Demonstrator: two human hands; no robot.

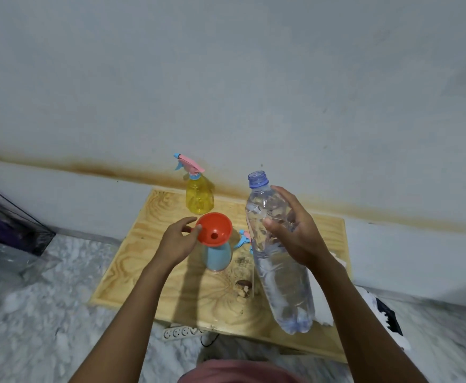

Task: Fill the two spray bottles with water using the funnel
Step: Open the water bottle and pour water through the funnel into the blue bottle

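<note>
An orange funnel point(213, 229) sits in the neck of a blue spray bottle point(217, 257) on the wooden table point(171, 283). My left hand point(178, 241) pinches the funnel's rim on its left side. My right hand point(295, 230) grips a large clear water bottle point(281, 272), uncapped, upright and lifted just right of the funnel. A yellow spray bottle point(199, 196) with its pink and blue trigger head on stands at the table's back edge. Another pink and blue trigger head point(243, 239) lies between the blue bottle and the water bottle.
A white power strip point(180, 331) lies on the marble floor under the table's front edge. A dark clear bin point(10, 222) stands at the left. White cloth or paper point(325, 308) lies behind the water bottle. A brown knot point(243, 288) marks the tabletop.
</note>
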